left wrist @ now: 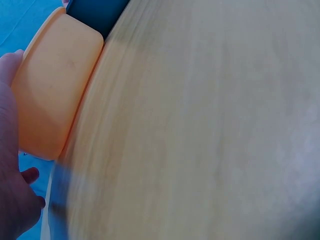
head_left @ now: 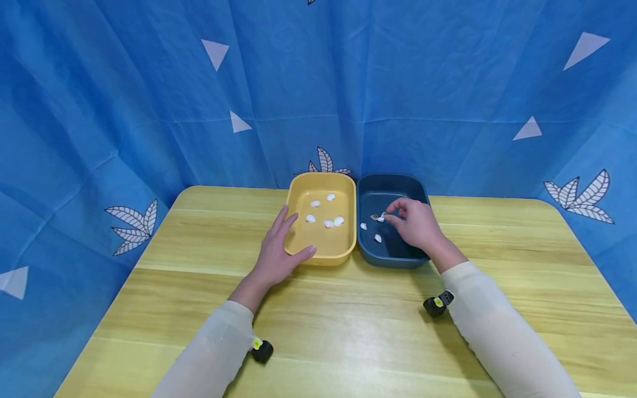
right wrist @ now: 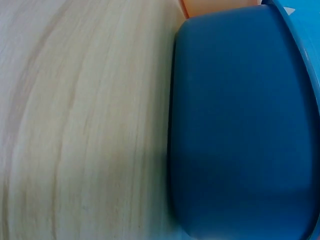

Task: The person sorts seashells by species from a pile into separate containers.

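Note:
A yellow tub (head_left: 322,258) holds several small white seashells (head_left: 316,204). My left hand (head_left: 275,255) rests on its left side, fingers spread along the rim and the thumb over the near edge. In the left wrist view, that hand (left wrist: 12,165) lies beside the tub's outer wall (left wrist: 57,85). A dark blue tub (head_left: 393,262) stands to the right with several shells (head_left: 378,238) inside. My right hand (head_left: 417,224) reaches into it, thumb and forefinger pinching a small seashell (head_left: 384,214) close to others. The right wrist view shows only the blue tub's outer wall (right wrist: 240,125), with that hand hidden.
Both tubs stand side by side near the far edge of the wooden table (head_left: 338,326). A blue patterned cloth (head_left: 308,83) hangs right behind them. Small black cameras (head_left: 262,351) are strapped at both wrists.

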Motion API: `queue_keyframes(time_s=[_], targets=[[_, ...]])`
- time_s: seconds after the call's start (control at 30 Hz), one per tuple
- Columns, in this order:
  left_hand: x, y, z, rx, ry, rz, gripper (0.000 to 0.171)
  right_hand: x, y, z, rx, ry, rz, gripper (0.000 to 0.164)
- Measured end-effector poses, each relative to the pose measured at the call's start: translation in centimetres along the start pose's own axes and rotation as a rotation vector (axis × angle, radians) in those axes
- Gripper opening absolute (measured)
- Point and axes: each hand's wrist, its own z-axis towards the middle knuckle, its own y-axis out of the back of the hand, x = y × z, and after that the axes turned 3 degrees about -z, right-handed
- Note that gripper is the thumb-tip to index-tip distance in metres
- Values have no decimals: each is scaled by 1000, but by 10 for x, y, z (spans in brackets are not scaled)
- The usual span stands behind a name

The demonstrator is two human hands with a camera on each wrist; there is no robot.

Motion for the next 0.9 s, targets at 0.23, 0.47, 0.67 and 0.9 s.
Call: queue_keyframes(time_s=[0.23,0.47,0.67,0.9], targets=[[0,1,0,3,-1,0,88,0,-1,-1,2,3,4,13],[0,2,1,10,8,6,88,1,1,-3,2,-8,27,14],[2,2,1,11,13,6,88,2,1,-7,-13,-3,45,13],[-1,4,0,13,60,34,99,2,3,-11,-40,2,50,16]])
